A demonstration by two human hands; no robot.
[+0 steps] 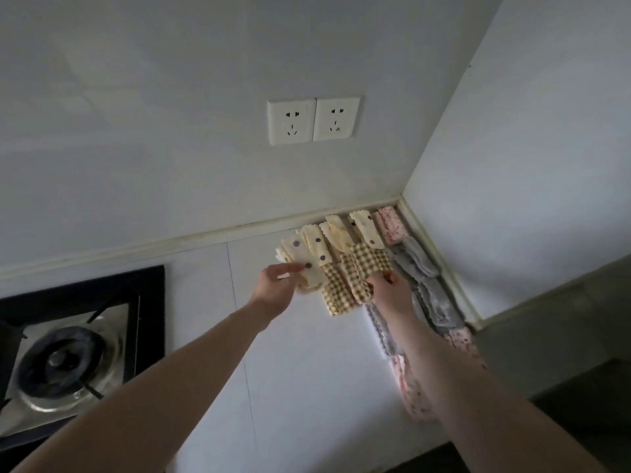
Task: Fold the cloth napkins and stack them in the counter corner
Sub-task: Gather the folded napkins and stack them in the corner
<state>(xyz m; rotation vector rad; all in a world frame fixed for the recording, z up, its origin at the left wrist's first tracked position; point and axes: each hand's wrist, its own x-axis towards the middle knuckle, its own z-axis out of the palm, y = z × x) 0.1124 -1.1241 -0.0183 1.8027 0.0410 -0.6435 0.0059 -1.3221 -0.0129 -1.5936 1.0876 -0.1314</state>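
hands: both stretched out to the folded napkins in the counter corner.
left hand (278, 285): fingers loosely curled, pinching the near end of the cream napkin with purple dots (302, 264), leftmost in the row.
right hand (389, 288): fingers curled over the near edge of a yellow gingham napkin (370, 261); the grip is partly hidden by the knuckles.
counter (300, 353): white top, seam lines running across it, walls meeting at the far right corner.
gas hob (71, 353): black and steel, one burner in view, far left, well apart from the cloth.
wall sockets (313, 120): two white plates side by side above the corner.
napkins: folded strips laid side by side and overlapping, not one upright pile. cream dotted ones at the back, gingham in front, grey ones (421, 268) along the right wall, a pink floral one (391, 225) tucked deepest in the corner, more pink floral (415, 401) under the right forearm.
step: looks like placing or squaring up, folding seemingly done on everything visible.
progress: late, judging by the count already laid down.
next: probably nudge the leftmost napkin tight against its neighbour and level the front edges. light touch needed, loose folds could spring open or drag adjacent strips.
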